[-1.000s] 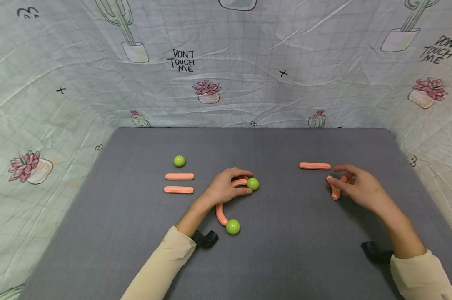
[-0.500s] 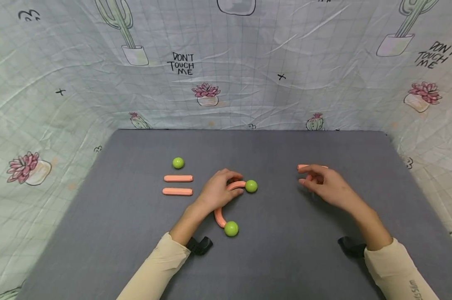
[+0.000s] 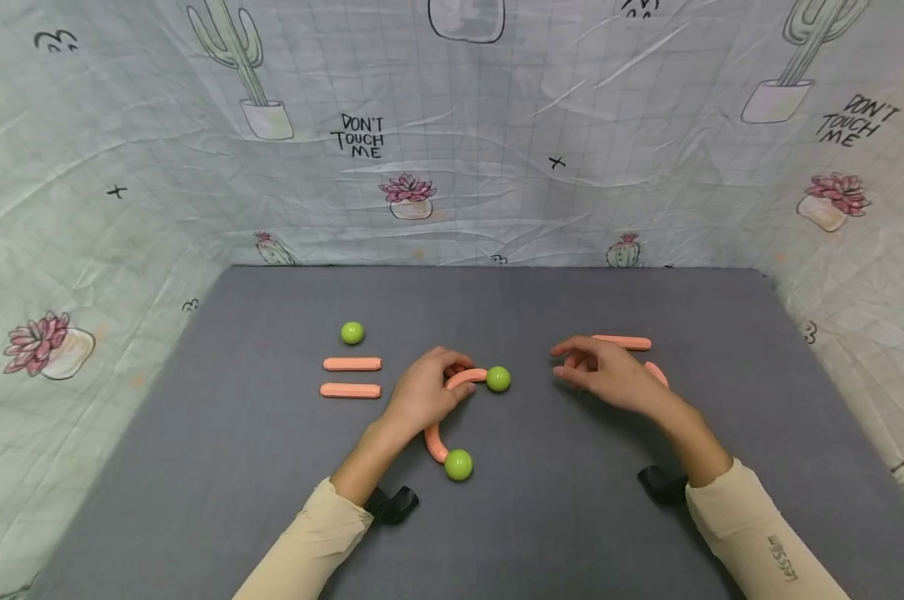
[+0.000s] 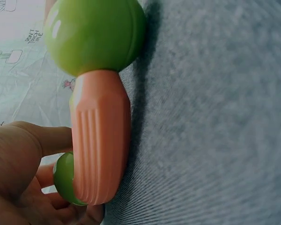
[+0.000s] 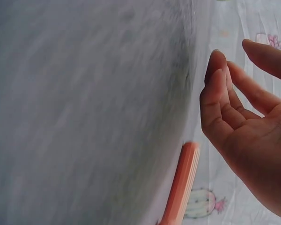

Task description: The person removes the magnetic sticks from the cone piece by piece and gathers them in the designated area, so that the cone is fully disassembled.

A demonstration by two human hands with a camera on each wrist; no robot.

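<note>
My left hand [image 3: 424,393] pinches a ridged, curved orange toy stick [image 3: 435,442] between thumb and fingers. A green ball [image 3: 458,465] sits at its near end; another green ball [image 3: 498,379] caps the orange curve beyond my fingertips. How the orange parts join is hidden under the hand. Close up in the left wrist view, one green ball [image 4: 96,33] meets the tapered end of the ridged stick [image 4: 100,136]. My right hand [image 3: 609,375] holds nothing, its fingers loosely bent above the table. Partly behind it lie a straight orange stick [image 3: 631,342] and a curved one [image 3: 657,375].
Two straight orange sticks, an upper one [image 3: 352,364] and a lower one [image 3: 351,391], lie side by side left of my left hand. Behind them rests a loose green ball [image 3: 352,333]. A printed cloth [image 3: 481,208] rises at the grey table's [image 3: 541,517] back edge.
My right hand has moved left, away from the loose curved stick and past the straight one, still empty. My left hand has drawn back slightly from the far green ball. The view has shifted a little.
</note>
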